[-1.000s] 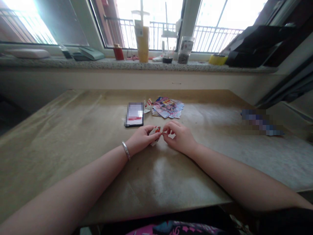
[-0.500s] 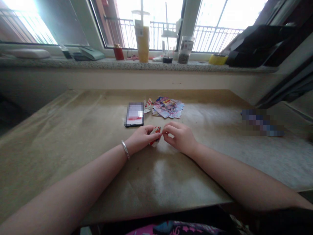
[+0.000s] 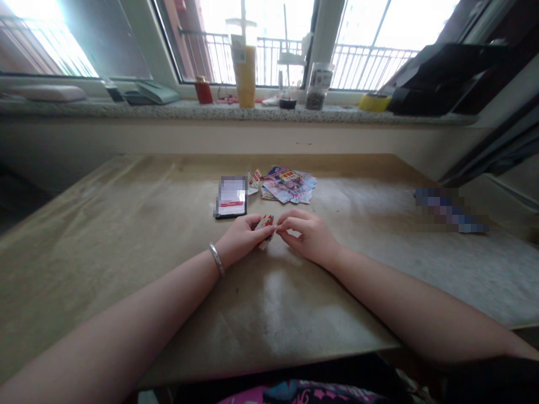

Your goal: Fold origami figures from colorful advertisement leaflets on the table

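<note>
My left hand is closed around a small piece of folded paper, red and white, its thumb pressed flat on top. A silver bangle circles the left wrist. Fingertips of my right hand are pinched together at the paper's right end, against the left thumb tip; what lies between them is too small to make out. Just beyond the left hand lies a phone or tablet with a blurred, lit screen. Behind the hands is a fanned pile of colourful printed sheets.
Beside the pile sits another folded red-and-white paper. A blurred bluish item rests on the right of the table. Along the windowsill stand a tall yellow-filled cup, a red jar and yellow tape.
The folded paper looks slightly turned, with less of it showing past the left thumb. Both hands have shifted a little left; the things on the table stay put.
</note>
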{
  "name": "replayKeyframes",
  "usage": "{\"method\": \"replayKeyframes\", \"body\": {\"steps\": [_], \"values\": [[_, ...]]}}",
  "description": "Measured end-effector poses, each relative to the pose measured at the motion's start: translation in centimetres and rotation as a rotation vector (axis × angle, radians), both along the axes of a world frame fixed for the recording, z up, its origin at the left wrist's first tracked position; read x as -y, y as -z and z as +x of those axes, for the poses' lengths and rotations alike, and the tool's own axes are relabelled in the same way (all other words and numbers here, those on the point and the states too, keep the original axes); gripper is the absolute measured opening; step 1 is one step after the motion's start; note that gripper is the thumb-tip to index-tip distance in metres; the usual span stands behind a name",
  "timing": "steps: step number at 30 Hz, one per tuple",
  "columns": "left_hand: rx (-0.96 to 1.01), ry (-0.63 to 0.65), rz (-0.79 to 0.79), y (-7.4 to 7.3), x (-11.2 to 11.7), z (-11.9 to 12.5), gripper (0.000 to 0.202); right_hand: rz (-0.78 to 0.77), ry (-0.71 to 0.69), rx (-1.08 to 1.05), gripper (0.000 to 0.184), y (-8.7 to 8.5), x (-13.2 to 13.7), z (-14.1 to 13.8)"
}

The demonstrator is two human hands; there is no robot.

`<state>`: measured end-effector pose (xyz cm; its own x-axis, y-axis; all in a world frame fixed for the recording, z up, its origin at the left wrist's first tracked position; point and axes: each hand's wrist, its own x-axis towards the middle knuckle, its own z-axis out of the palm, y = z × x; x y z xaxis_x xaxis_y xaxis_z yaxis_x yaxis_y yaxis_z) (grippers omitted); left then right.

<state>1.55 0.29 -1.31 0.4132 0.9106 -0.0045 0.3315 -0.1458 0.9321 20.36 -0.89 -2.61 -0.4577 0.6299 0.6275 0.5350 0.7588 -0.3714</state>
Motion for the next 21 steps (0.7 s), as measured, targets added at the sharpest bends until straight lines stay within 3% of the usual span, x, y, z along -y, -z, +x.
{"method": "replayKeyframes", "body": {"steps": [11,21], "values": [[0.006,-0.017,0.007,0.12,-0.13,0.11,0.032,0.058,0.078,0.065,0.013,-0.14,0.44,-0.06],[-0.015,-0.018,0.046,0.53,-0.45,0.04,0.033,0.032,0.054,0.097,0.008,-0.3,0.78,-0.31]]}}
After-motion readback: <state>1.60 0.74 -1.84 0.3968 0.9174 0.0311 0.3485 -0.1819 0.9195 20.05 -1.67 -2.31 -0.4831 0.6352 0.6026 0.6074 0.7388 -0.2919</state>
